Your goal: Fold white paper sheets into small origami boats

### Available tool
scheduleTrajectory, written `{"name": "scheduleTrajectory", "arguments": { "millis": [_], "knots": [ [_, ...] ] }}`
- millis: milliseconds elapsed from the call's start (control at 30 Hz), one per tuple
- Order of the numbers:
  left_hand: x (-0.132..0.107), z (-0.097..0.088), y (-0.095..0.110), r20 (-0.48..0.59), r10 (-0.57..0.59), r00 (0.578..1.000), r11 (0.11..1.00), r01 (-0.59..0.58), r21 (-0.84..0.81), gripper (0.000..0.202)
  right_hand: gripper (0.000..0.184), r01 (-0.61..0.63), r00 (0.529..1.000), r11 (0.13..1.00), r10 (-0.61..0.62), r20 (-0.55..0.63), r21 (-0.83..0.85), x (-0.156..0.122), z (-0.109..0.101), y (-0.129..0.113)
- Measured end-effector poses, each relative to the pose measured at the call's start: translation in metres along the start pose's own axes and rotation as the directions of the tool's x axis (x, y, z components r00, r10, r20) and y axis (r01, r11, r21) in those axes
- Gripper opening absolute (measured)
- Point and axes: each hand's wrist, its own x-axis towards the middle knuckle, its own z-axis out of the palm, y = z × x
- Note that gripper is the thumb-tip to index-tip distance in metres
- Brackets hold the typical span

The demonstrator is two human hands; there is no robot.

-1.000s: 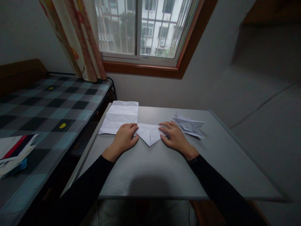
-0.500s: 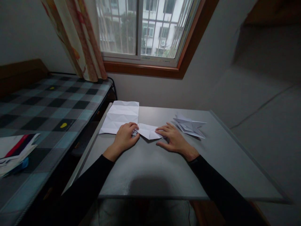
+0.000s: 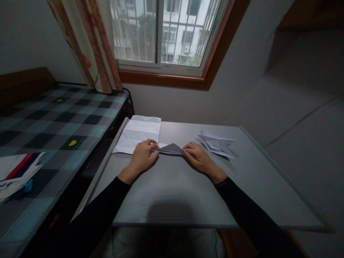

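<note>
Uneven folding is the likeliest trouble

A narrow strip of folded white paper, peaked at its middle, sits on the smooth pale-grey tabletop, closer to the far edge than the near one. The bare left hand is nearly closed, thumb and fingers pinching the strip's left end; the bare right hand is likewise drawn in on its right end. Should one hand pull harder, the layers would probably slip and the crease come out crooked. The creased white paper sheet by the far left corner lies right at the left hand, so a knuckle could drag it; the spiky folded white paper piece, towards the far right corner, could be nudged by the right.

No writing is readable: marks on the white window frame and beneath the yellow heart on the blue-grey checked bedcover are too small.
</note>
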Motion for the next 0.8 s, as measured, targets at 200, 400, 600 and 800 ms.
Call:
{"name": "scheduleTrajectory", "arguments": {
  "millis": [200,400,600,800],
  "knots": [
    [-0.001,0.004,-0.006,-0.019,0.036,0.999,0.999,-0.035,0.039,0.014,0.016,-0.011,0.999,1.0,0.01,-0.031,-0.023,-0.003,0.005,0.005],
    [0.0,-0.006,0.001,-0.104,0.172,0.98,0.981,-0.161,0.106,0.015,0.021,-0.038,0.993,0.996,0.028,-0.116,-0.083,-0.005,0.002,0.005],
    [0.001,-0.007,-0.001,-0.04,0.208,0.977,0.973,-0.202,0.113,0.02,0.022,-0.004,0.985,0.993,-0.017,-0.174,-0.119,-0.006,-0.001,0.006],
    [0.001,-0.014,-0.004,-0.054,0.236,0.97,0.963,-0.226,0.145,0.022,0.028,0.024,0.984,0.987,-0.051,-0.173,-0.156,-0.007,-0.007,0.009]
  ]
}}
